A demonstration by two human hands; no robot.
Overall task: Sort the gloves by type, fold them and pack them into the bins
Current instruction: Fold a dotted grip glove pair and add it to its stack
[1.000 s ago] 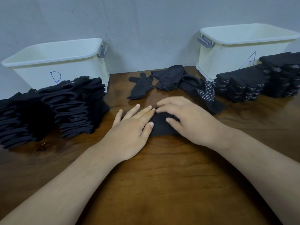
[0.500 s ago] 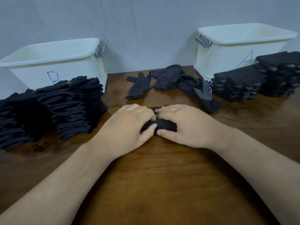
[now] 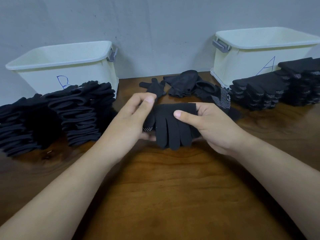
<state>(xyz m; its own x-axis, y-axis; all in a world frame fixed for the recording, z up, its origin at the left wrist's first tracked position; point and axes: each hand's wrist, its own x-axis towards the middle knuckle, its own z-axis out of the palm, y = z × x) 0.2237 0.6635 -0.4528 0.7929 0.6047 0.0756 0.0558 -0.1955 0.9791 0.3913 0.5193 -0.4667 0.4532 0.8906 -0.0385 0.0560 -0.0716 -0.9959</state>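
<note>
Clamped under thumb of right hand [image 3: 213,125], cradled on curled fingers of left hand [image 3: 131,118]: dotted glove [image 3: 171,129], held above table [image 3: 164,187]. Already folded: plain stacks [image 3: 78,110] by bin B [image 3: 43,73], dotted stacks [image 3: 259,90] by bin A [image 3: 242,63]. Remaining, apparently: loose gloves [image 3: 181,85], all packing.

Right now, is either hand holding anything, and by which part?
Both hands hold one black glove. The right hand pinches its cuff end, thumb on top; the left hand holds its left edge. The glove's fingers hang down.
</note>
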